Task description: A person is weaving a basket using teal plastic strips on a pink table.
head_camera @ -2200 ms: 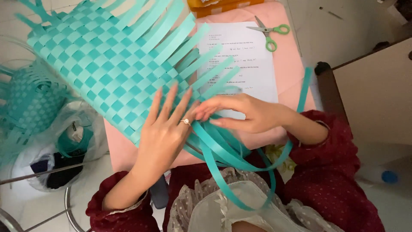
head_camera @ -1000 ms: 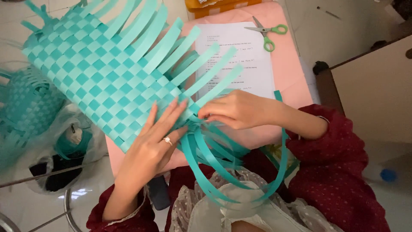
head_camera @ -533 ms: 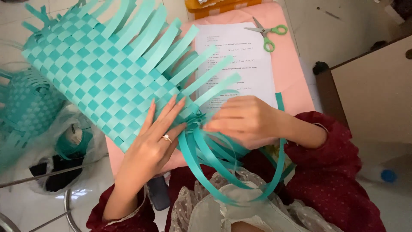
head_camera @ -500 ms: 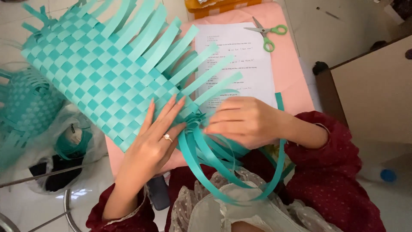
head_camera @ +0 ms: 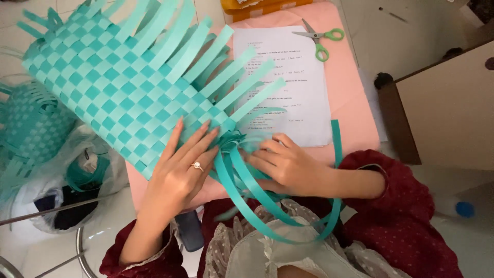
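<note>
Since half a second ago the right hand (head_camera: pixel 288 164) has slid a touch lower and leftward, its fingertips now pushing into the knot of loose teal strips (head_camera: pixel 247 177) at the mat's near corner, and the woven panel has barely shifted. Left hand (head_camera: pixel 182 164) lies flat, fingers spread and pressed together with the weave, pinning the woven teal mat (head_camera: pixel 118 87) so the checker pattern does not slip while a strip is worked in; it clamps nothing, just weight from above. Right hand is partly curled, fingers bent onto the strip ends, though whether it actually pinches one I cannot tell, since the strips hide the fingertips. Long free strips loop down off the pink counter (head_camera: pixel 355 118) toward the lap, left slack so they can be drawn through. Mat sits tilted across the counter's left half, overhanging its edge, unwoven ends fanning up toward a printed sheet (head_camera: pixel 293 82), kept in sight beside the work. Green-handled scissors (head_camera: pixel 321 41) rest at the far edge, well apart. Another woven teal piece (head_camera: pixel 31 123) sits on the floor, left.
</note>
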